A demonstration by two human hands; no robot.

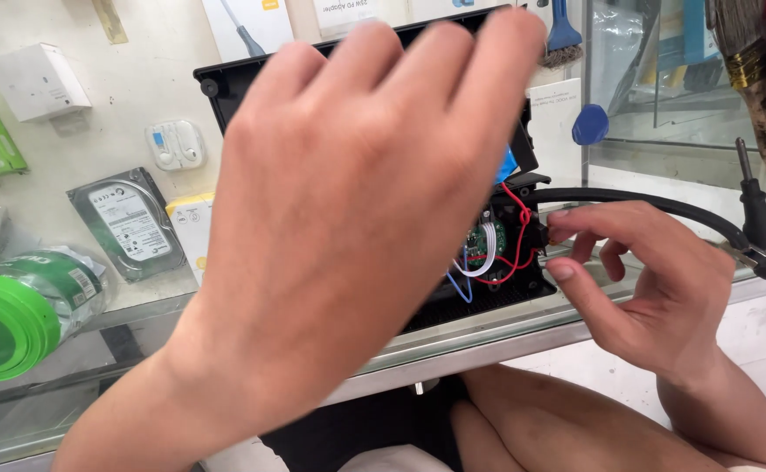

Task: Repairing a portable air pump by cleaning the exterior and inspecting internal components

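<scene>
Left hand [357, 218] nearest the lens, blurred, fingers loosely spread, holding nothing. Beyond it, my right hand [654, 280]: thumb and forefinger pinching the thick black rubber cable [645, 203] where it enters the open black plastic casing [497, 288]. Thin red wires [518, 229] and a round green board just left of those fingertips. Green glossy roll [16, 315] far left on glass tabletop [479, 336].
</scene>
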